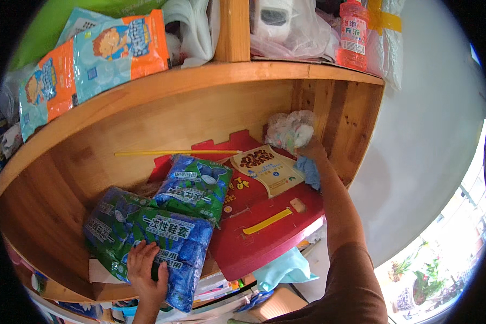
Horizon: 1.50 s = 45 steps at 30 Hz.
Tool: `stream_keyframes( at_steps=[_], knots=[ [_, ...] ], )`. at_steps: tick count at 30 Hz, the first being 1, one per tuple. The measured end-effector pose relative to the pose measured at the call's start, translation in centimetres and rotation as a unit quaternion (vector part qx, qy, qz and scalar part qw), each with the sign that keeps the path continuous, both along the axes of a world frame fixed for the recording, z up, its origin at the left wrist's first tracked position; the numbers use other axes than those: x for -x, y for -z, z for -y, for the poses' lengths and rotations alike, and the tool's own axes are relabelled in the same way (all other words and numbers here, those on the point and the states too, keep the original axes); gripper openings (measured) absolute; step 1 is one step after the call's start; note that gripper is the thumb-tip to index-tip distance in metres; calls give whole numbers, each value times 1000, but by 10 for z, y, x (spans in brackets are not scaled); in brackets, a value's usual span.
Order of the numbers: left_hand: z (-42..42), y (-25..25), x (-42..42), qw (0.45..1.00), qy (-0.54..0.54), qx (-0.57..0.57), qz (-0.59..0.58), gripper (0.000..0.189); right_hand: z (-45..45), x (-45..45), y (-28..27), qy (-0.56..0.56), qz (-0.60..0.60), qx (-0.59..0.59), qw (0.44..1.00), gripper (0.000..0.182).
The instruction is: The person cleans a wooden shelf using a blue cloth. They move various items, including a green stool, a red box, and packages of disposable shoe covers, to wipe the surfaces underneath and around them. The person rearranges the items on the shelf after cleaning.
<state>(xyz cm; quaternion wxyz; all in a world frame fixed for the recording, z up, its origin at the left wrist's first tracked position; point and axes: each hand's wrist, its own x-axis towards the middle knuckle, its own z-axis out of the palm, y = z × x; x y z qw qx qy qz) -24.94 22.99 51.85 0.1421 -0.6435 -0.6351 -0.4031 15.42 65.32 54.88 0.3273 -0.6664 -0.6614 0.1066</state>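
Observation:
My left hand [146, 265] lies on a blue-and-green plastic pack of disposable shoe covers [186, 239], fingers spread over its lower part. Two similar packs adjoin it: a darker pack [115, 218] to the left and another pack [194, 186] behind. At the right end of the wooden shelf, my right hand [314, 150] is closed around a light blue cloth [308, 170], its fingertips partly hidden. Just beyond that hand a crumpled clear plastic bag [289, 127] sits in the back corner. Between the hands lies a flattened red cardboard box [263, 218] with a beige printed panel [273, 172].
A thin yellow stick [178, 152] lies along the shelf's back. Above, the upper wooden shelf [267, 73] holds orange-and-teal packets [117, 48] and a pink liquid bottle [352, 38]. Below hangs a pale turquoise cloth [285, 269]. A white wall [421, 121] stands to the right.

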Motion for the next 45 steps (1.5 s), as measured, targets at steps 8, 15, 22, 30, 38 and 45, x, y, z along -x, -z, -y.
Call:
stream_keyframes(
  at_steps=[8,15,22,30,38,45],
  knots=[
    [-3,0,-1,1000,2,0,-8,28,-48,5,19,36,-173,-146,973,48],
    [7,-19,3,995,27,93,2,34,-37,13,46,-49,-337,-85,936,63],
    [-37,-122,-50,973,132,160,-102,31,-19,14,39,-36,-310,-28,950,74],
    [-281,-82,-172,972,168,120,-111,20,0,16,35,53,-222,-62,972,58],
    [-403,-24,-245,987,82,135,15,29,-10,20,47,13,-257,-168,952,34],
    [-428,-5,-256,979,98,116,133,22,-15,15,50,6,-258,-209,943,29]
  ],
)
